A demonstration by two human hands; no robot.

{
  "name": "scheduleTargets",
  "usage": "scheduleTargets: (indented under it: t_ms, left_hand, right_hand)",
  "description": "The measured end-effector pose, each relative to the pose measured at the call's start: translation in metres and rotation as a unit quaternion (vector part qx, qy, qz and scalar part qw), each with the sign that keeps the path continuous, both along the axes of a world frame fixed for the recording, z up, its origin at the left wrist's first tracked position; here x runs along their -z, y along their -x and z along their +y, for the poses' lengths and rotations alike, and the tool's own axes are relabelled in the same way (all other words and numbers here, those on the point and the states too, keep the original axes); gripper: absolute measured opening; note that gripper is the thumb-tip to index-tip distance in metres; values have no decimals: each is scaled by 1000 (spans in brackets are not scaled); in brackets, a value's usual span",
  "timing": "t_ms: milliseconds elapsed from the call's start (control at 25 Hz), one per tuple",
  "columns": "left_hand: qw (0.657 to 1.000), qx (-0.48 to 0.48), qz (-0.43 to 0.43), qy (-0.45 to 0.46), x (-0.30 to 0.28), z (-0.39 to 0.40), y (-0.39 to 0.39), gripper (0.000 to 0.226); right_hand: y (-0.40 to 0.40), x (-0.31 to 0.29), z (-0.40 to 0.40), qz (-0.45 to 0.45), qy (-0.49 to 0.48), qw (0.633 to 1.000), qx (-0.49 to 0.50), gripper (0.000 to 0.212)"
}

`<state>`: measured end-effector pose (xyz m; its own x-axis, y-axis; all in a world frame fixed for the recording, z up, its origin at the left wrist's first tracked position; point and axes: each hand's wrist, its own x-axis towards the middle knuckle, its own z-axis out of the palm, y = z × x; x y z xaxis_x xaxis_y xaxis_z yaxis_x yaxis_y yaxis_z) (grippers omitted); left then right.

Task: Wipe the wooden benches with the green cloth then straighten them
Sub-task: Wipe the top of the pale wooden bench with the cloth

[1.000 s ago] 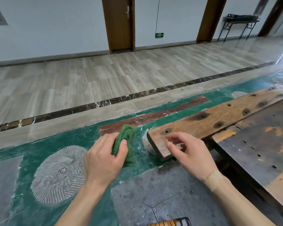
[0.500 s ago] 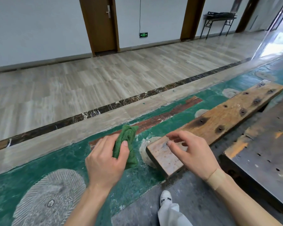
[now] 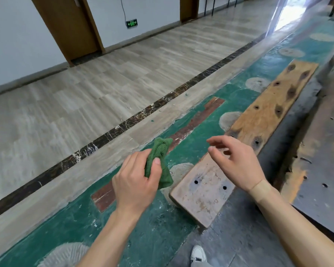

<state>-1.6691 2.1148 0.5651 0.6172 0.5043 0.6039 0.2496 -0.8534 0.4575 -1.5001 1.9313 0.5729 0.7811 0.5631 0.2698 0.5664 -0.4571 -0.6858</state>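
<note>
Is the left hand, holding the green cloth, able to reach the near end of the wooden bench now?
Probably yes: the left hand grips the green cloth just beside the wooden bench, nothing between.

Bright, even daylight fills the room. A doorway (image 3: 289, 14) at the upper right is blown out and throws glare along the glossy floor (image 3: 123, 83). Wide-angle distortion bends the edges; shadows are soft and slight motion blur smears the far floor.
</note>
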Motion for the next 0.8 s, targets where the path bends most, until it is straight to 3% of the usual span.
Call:
scheduleTargets:
  t_ms: [240,560,800]
  left_hand:
    - [992,122,13,6,35,76,-78,40]
    - [939,319,130,6,137,152,-141,42]
    - [892,377,241,-69,284,141,-189,38]
  right_hand:
    - [-20,24,32,16,22,989,144,21]
    - [9,120,57,100,57,931,347,29]
    - [-18,287,36,177,141,889,398,36]
